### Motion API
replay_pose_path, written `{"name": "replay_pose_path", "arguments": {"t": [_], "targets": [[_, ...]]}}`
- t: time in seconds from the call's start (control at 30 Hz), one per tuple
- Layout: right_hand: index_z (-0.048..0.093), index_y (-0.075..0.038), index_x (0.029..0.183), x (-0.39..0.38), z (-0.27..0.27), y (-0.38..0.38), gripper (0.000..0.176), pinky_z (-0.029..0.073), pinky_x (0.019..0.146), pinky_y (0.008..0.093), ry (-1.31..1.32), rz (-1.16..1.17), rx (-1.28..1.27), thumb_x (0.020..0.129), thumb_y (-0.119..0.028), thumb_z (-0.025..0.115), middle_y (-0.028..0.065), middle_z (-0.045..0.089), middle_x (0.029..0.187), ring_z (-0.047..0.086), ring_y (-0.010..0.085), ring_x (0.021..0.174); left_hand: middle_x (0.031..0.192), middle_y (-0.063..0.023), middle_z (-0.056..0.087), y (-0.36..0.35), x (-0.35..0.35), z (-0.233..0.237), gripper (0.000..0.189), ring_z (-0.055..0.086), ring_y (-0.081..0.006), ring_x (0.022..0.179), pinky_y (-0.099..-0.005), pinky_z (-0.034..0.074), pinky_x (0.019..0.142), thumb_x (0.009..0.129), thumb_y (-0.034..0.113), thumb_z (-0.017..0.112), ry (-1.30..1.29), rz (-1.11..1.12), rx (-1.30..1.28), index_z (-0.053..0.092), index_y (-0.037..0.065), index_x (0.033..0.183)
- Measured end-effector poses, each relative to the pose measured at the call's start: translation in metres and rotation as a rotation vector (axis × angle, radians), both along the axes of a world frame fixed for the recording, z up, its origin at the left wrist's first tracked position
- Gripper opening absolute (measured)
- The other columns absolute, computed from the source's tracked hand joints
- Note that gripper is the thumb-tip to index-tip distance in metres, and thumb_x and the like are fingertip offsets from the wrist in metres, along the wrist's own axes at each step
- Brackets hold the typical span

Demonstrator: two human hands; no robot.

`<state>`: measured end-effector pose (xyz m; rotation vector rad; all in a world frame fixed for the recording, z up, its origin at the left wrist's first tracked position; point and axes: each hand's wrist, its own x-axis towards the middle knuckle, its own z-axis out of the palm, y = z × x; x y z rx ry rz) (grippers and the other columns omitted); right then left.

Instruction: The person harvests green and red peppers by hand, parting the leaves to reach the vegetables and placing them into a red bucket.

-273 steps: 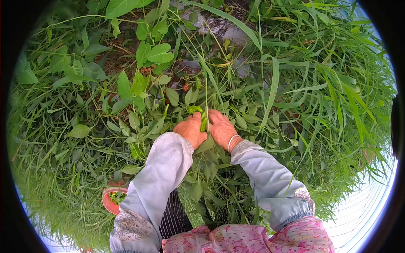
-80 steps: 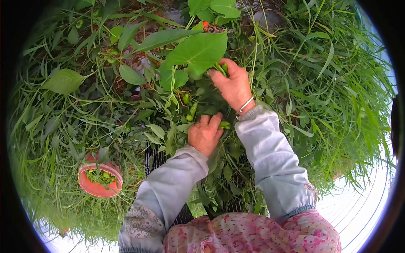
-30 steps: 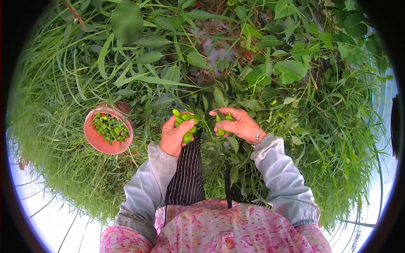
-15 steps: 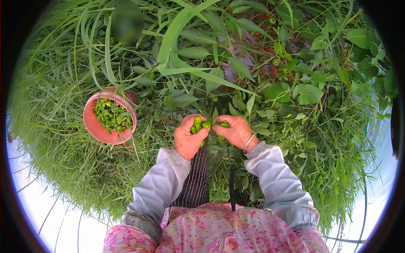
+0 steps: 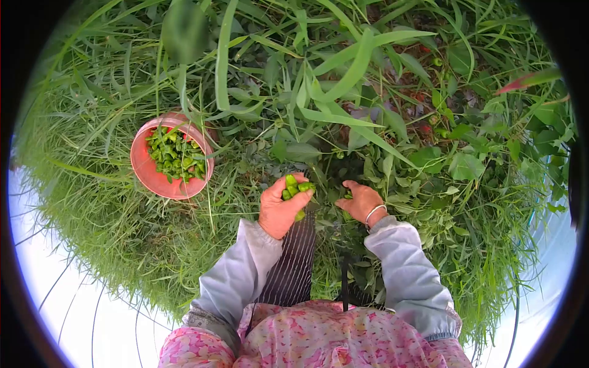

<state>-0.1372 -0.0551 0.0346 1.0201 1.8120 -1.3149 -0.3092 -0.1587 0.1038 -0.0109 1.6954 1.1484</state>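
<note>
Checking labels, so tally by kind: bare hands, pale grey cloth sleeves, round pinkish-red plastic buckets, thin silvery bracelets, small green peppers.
Left hand and right hand: 2
Sleeves: 2
Bucket: 1
Bracelet: 1
Total: 6
Peppers: overlapping, not countable

Shows salmon-red on bucket [image 5: 141, 165], left; green on peppers [image 5: 291, 191]; pale-grey on sleeves [image 5: 236, 262]; white-striped black on trousers [image 5: 289, 264]; pink print on near garment [image 5: 313, 337].

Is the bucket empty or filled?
Partly filled: green peppers lie inside the bucket, below its rim, with bare inner wall showing.
</note>
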Motion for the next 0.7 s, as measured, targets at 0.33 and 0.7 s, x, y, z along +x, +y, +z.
{"name": "replay_pose_path", "arguments": {"t": [0.33, 0.7], "targets": [[0.048, -0.011, 0.12, -0.184, 0.056, -0.019, 0.044, 0.056, 0.068, 0.0274, 0.268, -0.565, -0.904, 0.083, -0.026, 0.065, 0.0072, 0.06, 0.096, 0.063, 0.0156, 0.082, 0.079, -0.0019, 0.064, -0.125, -0.188, 0.034, 0.02, 0.054, -0.005, 0.052, -0.0186, 0.036, 0.036, 0.081, 0.015, 0.067, 0.329, 0.075, -0.399, 0.063, 0.009, 0.099], [0.047, -0.005, 0.124, -0.209, 0.026, -0.089, 0.039, 0.054, 0.073, 0.0274, 0.347, -0.639, -1.084, 0.086, -0.008, 0.056, 0.0147, 0.056, 0.116, 0.061, 0.019, 0.09, 0.083, -0.0051, 0.062, -0.178, -0.287, -0.015, 0.031, 0.056, -0.0114, 0.073, -0.0248, 0.047, 0.065, 0.083, 0.014, 0.063, 0.81, -0.248, -0.424, 0.057, 0.003, 0.112]]}}
